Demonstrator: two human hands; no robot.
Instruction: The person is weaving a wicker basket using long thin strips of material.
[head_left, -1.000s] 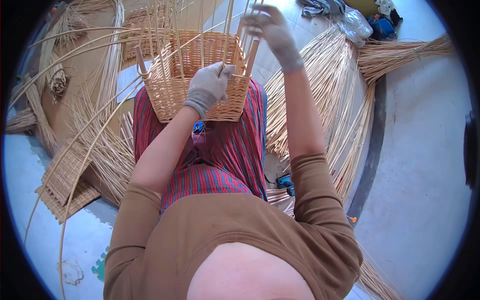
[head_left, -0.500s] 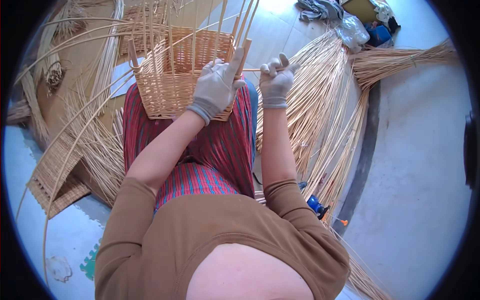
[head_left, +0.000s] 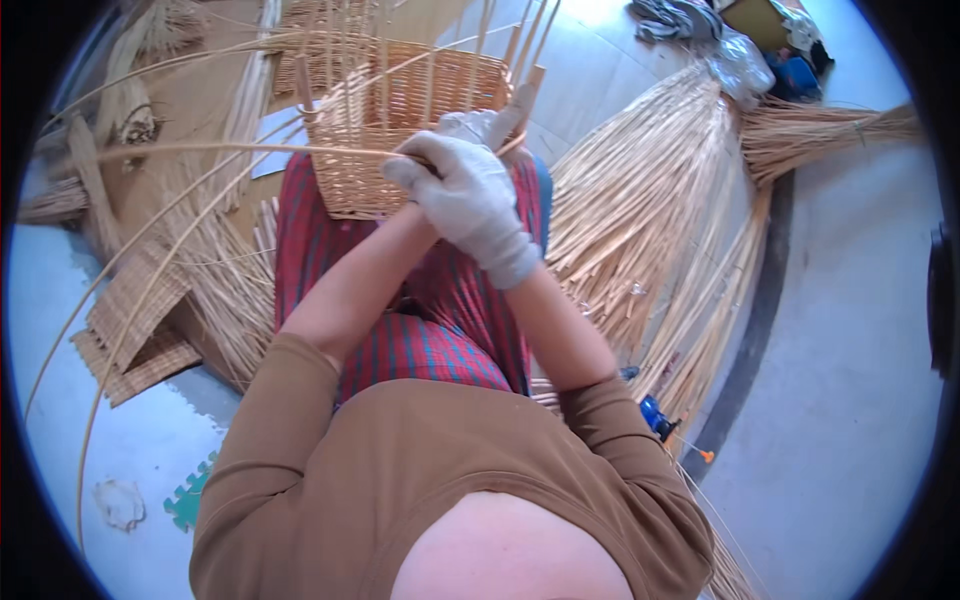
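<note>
A square wicker basket (head_left: pixel 350 180) with upright strands and corner stakes (head_left: pixel 532 85) rests on my lap, over striped red cloth (head_left: pixel 300 225). My gloved left hand (head_left: pixel 480 124) is at its right corner beside a stake, one finger stretched up and the others mostly hidden behind my right hand. My gloved right hand (head_left: pixel 455 190) crosses over it, fingers closed round a long pale cane (head_left: pixel 220 147) that runs sideways across the basket's front and out to the left.
Cane bundles (head_left: pixel 640 200) spread over the right floor, with plastic bags (head_left: pixel 740 70) behind. Loose strands and woven mats (head_left: pixel 135 320) lie left, near a green foam tile (head_left: pixel 187 495). A blue tool (head_left: pixel 652 415) sits by my right elbow.
My right hand has come down and leftward from the upper right, across my left hand, and now grips the cane. My left hand has shifted up toward the right corner.
</note>
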